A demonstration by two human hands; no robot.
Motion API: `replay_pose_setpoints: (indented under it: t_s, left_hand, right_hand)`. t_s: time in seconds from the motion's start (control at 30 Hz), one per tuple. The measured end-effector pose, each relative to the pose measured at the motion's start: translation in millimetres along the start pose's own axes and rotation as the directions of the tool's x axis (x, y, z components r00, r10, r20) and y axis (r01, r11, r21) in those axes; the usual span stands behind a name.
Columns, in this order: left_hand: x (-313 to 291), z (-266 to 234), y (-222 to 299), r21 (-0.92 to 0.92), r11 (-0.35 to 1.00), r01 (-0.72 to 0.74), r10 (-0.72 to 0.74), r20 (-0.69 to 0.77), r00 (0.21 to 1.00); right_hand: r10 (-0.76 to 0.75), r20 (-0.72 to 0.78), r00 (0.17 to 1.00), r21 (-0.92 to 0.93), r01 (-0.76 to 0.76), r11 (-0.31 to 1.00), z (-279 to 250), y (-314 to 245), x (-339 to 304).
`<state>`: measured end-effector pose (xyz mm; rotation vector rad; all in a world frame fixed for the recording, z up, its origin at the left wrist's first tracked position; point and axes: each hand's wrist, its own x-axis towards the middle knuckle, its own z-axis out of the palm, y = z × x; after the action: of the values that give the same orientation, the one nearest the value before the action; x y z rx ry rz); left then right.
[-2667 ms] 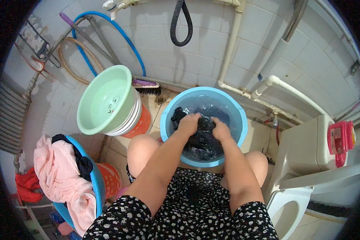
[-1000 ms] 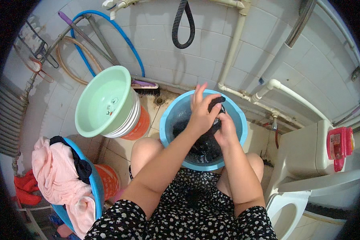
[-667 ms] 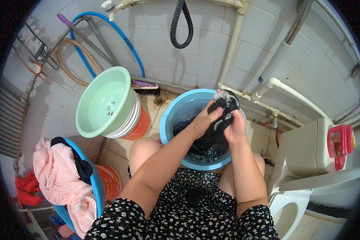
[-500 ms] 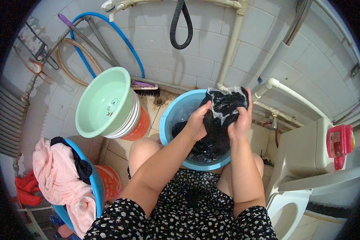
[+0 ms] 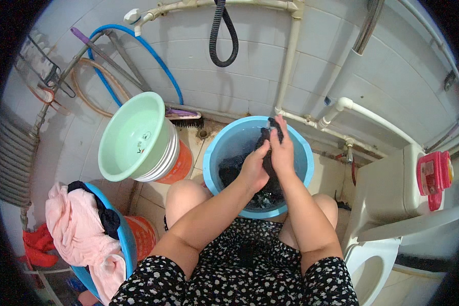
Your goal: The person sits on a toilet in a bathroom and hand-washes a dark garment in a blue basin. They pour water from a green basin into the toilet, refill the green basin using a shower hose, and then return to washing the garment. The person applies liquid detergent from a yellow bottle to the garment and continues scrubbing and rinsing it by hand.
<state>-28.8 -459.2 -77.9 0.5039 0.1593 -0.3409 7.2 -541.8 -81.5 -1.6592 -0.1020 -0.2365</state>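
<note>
A wet black cloth (image 5: 266,153) is bunched between my two hands, above a light blue basin (image 5: 306,158). My left hand (image 5: 253,171) presses it from the left, thumb pointing up. From the other side my right hand (image 5: 282,150) grips it, fingers stretched upward along the cloth. A dark end of the fabric pokes out above the fingertips. Below, more dark fabric (image 5: 228,171) lies in the basin's water, with some suds near the front. How far the held cloth hangs down is hidden by my hands and wrists.
A pale green basin (image 5: 107,148) rests on an orange-and-white bucket (image 5: 177,160) at left. Nearer stands a blue tub (image 5: 127,239) with pink clothing (image 5: 79,219). A toilet (image 5: 377,255) is at right; a brush (image 5: 187,122) and pipes (image 5: 289,61) line the tiled wall.
My hands have come together and lowered slightly, so the cloth that was spread between them with white suds is now gathered into a narrow bunch. The view has shifted slightly.
</note>
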Motion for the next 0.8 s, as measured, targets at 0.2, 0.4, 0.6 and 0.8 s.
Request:
replay_pose_setpoints:
  t_s: [0.2,0.4,0.6,0.8]
  left_hand:
    - [10,-14,19,0.011,0.996,-0.091,0.092,-0.125,0.988]
    - [-1,-4,-7,0.087,0.996,0.013,-0.001,-0.127,0.992]
    - [7,-22,3,0.074,0.997,0.024,-0.009,-0.189,0.982]
    - [14,-20,23,0.289,0.957,0.022,0.029,-0.171,0.985]
  right_hand:
    - [-0.188,0.349,0.918,-0.276,0.292,0.916,19,-41,-53]
    - [0.014,-0.003,1.000,-0.037,-0.014,0.999,0,24,4]
    - [0.165,0.097,0.982,0.074,-0.172,0.982,14,17,-18]
    - [0.176,-0.355,0.918,0.001,-0.187,0.982,-21,71,24]
